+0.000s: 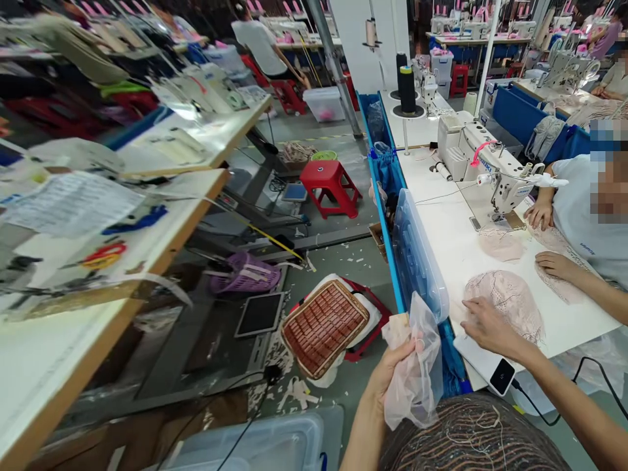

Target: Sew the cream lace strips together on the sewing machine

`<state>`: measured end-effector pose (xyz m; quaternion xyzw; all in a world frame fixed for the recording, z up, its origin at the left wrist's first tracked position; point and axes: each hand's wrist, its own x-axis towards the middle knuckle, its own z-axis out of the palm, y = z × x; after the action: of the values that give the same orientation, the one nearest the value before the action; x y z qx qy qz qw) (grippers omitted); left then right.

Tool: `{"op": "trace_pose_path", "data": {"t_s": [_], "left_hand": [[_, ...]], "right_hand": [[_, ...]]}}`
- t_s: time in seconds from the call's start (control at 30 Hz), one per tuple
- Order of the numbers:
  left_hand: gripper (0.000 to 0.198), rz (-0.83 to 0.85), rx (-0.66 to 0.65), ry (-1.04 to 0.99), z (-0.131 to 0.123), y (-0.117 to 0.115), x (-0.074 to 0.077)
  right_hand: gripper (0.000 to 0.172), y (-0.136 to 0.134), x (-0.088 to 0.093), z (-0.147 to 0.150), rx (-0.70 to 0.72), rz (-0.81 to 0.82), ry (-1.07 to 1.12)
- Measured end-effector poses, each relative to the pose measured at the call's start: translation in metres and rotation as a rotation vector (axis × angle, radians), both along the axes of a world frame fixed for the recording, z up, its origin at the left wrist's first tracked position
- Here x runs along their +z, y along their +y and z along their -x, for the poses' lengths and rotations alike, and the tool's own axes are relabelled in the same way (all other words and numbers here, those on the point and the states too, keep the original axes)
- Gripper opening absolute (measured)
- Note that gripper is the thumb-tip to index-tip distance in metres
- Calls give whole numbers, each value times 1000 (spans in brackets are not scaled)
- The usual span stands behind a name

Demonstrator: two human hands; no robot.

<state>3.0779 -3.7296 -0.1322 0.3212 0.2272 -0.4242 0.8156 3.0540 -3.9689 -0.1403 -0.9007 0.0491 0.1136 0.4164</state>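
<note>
My left hand [392, 366] is closed around a bunched piece of sheer, pale fabric [417, 379], which hangs down over my lap beside the blue cloth trough. Over the white sewing table, my right hand [493, 327] has its fingers apart and lies at the near left edge of a pale pink lace piece [510, 294]; whether it presses on the lace I cannot tell. Another person's two hands, at the right, rest on a lace strip [559, 261] near the sewing machine [490, 163]. A smaller pink piece [500, 242] lies under the machine's needle area.
A white device [503, 376] with a black cable sits at the table's near edge. A clear plastic lid [417, 255] leans in the blue trough [375, 170]. A stool with a brown woven mat [324, 327], a red stool [331, 186] and a purple basket [248, 271] stand left.
</note>
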Motion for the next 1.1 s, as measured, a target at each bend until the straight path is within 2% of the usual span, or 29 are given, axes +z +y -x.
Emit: {"op": "trace_pose_path", "data": {"t_s": [0.07, 0.1, 0.2, 0.23, 0.3, 0.37, 0.43, 0.5, 0.6, 0.7, 0.83, 0.93, 1.1], "left_hand": [[26, 17, -54, -32, -7, -14, 5], [28, 25, -80, -47, -10, -22, 7], [28, 46, -155, -83, -18, -44, 12], [29, 50, -177, -93, -20, -50, 13], [31, 57, -210, -114, -22, -59, 13], [34, 57, -228, -133, -23, -62, 11], [36, 51, -249, -144, -25, -63, 8], [37, 40, -286, -147, -27, -65, 6], [44, 30, -341, -161, -29, -73, 6], [50, 36, -382, -186, -25, -87, 11], [54, 58, -443, -202, -15, -103, 18], [58, 60, -485, -206, -9, -107, 17], [47, 37, -526, -205, -10, -106, 10]], "right_hand": [[52, -6, 14, 3, 3, -155, -14], [58, -6, 20, 3, 3, -307, 4], [81, 2, 30, 3, -7, -921, 138], [82, 6, 31, 4, -27, -1076, 179], [70, 10, 30, 7, -92, -1205, 212], [47, 6, 26, 14, -193, -1226, 195], [33, -6, 22, 21, -301, -1250, 152], [28, -21, 20, 30, -406, -1290, 85], [31, -39, 22, 41, -502, -1337, -7], [31, -43, 28, 51, -506, -1363, -25], [31, -36, 36, 60, -436, -1380, 9], [32, -33, 39, 62, -383, -1378, 34], [28, -36, 39, 62, -363, -1350, 40]]}}
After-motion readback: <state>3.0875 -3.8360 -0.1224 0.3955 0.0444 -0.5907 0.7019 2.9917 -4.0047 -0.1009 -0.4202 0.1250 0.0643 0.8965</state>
